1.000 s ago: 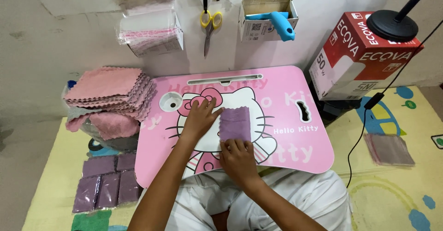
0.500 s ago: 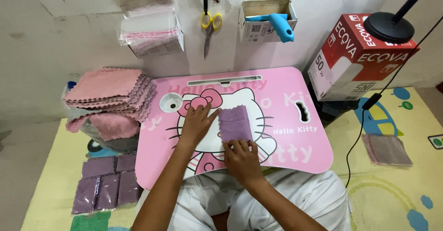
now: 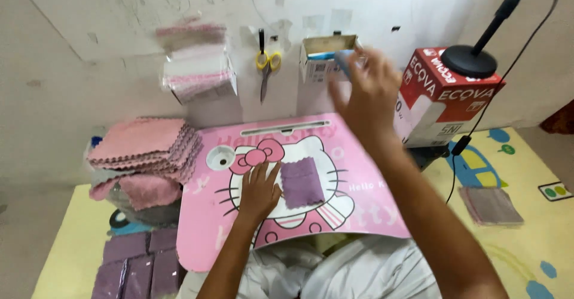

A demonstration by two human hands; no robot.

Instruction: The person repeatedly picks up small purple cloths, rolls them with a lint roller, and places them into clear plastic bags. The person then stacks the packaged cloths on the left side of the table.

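**Folded purple cloth pinned on the lap table while the other hand goes up to the wall box**

Rough whitewashed wall backs a pink cartoon-cat lap table (image 3: 371, 209) set on a yellow play mat. At far left, bagged purple cloths (image 3: 134, 269) lie on the mat below a stack of pink cloths (image 3: 143, 146); above them a wall holder of clear bags (image 3: 197, 66) hangs, blurred. The left hand (image 3: 258, 190) lies flat and open on the table, touching the left edge of the folded purple cloth (image 3: 302, 182) at the table's middle. Yellow-handled scissors (image 3: 266, 63) hang on the wall. The right hand (image 3: 368, 96), fingers spread and holding nothing, is raised at the small cardboard wall box (image 3: 326, 57), which holds something blue, hard to make out. By my judgement folding is finished; taking that item calls for a grip inside the box. A red and white carton (image 3: 445, 99) stands at right.
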